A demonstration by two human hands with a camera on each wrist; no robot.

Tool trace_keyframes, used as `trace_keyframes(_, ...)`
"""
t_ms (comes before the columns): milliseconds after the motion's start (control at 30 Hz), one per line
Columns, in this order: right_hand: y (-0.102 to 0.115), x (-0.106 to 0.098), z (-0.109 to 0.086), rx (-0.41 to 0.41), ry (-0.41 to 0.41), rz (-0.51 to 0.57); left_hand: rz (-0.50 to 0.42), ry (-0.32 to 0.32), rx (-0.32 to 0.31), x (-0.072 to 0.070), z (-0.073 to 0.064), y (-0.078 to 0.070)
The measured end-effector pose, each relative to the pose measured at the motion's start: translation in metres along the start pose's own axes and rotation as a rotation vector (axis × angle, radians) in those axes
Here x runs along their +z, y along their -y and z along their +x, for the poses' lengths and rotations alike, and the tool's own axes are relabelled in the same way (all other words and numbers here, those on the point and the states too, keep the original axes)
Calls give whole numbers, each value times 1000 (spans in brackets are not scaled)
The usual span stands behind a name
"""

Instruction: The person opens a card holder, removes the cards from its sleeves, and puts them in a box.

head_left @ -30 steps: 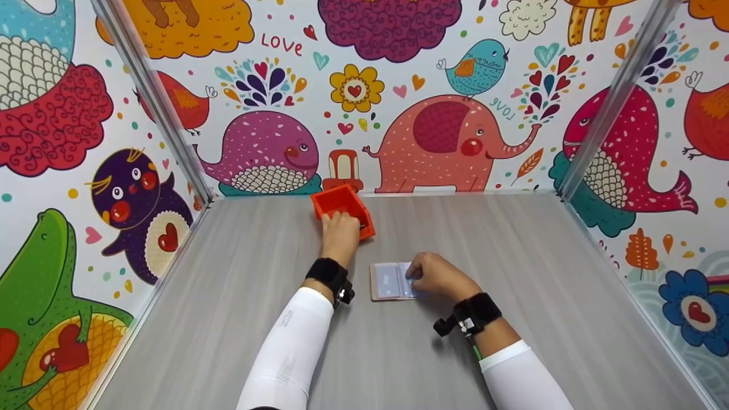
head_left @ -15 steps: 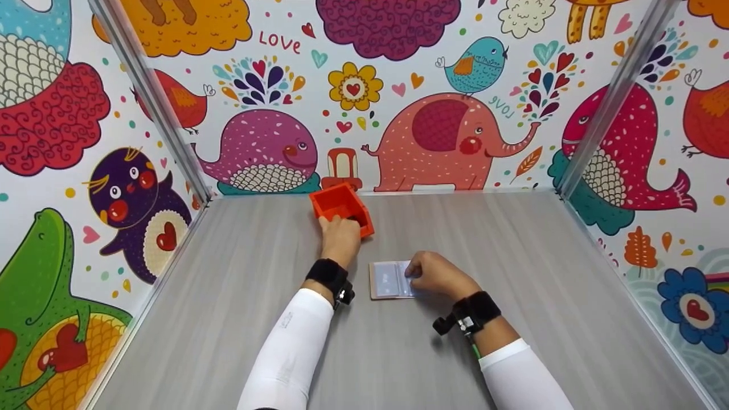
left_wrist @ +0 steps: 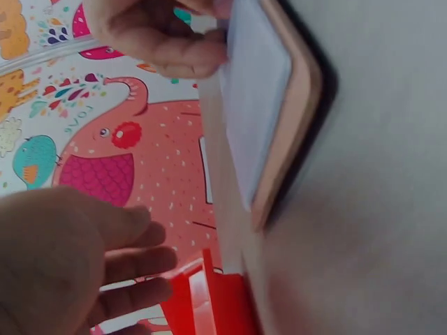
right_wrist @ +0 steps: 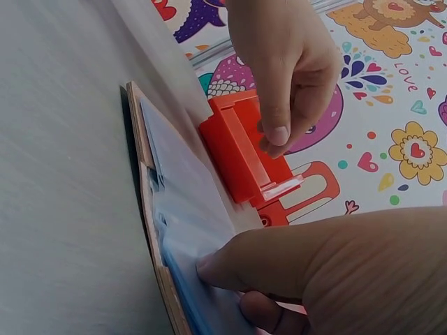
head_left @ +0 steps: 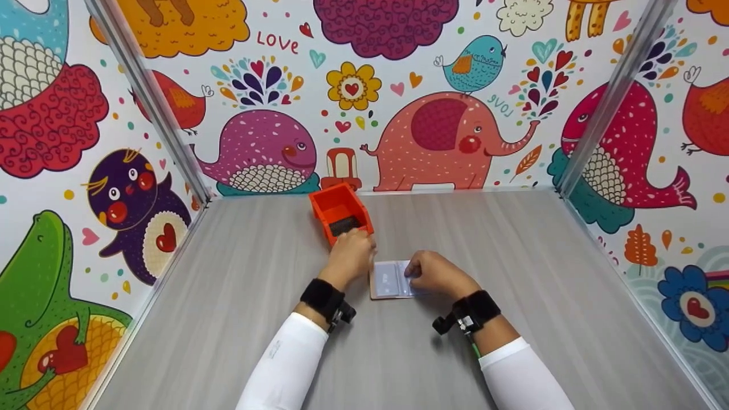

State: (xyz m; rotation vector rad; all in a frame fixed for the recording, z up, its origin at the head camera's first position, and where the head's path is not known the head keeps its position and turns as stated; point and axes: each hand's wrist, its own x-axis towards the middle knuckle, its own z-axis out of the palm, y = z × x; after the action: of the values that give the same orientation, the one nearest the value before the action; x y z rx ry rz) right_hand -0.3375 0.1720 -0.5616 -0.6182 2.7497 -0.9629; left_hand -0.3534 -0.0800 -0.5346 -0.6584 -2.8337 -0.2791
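A small open card holder [head_left: 387,280] with clear plastic sleeves and a tan cover lies on the table. My right hand [head_left: 439,274] pinches its sleeves on the right side; in the right wrist view the thumb lies on the clear sleeve [right_wrist: 188,241]. My left hand [head_left: 353,254] is above the table between the card holder and an orange-red bin [head_left: 336,200]. Its fingers are relaxed, with nothing visible between them in the left wrist view [left_wrist: 133,272]. Inside the bin, near its front edge, lies a dark flat piece [head_left: 344,225].
The grey wood-grain table [head_left: 256,319] is bounded by walls with cartoon animal prints [head_left: 438,142]. Metal posts [head_left: 615,102] stand at the back corners. Each wrist carries a black strap [head_left: 477,310] with a camera.
My left hand has come out of the bin toward the card holder, and the dark piece now shows inside the bin. My right hand stays at the sleeves.
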Motion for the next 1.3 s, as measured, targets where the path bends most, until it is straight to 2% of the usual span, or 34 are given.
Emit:
trace_keyframes(133,0,0,0,-6,1,-4,-101,60,26,0,-11,-3)
trace_keyframes(267,0,0,0,3,-1,3,-122,116,12,3,-20,-2)
trace_keyframes(367,1,0,-1,17,2,9,-127,125,17,6,-26,-1)
trace_keyframes(667,1,-1,-1,15,2,-8,-297,209,7,10,-32,-3)
trace_keyframes(867,-2,0,1,-44,-9,-2,-293,214,38,12,-35,-2)
trace_keyframes(1300,-1,-1,0,-28,1,10,-300,234,3,14,-34,-4)
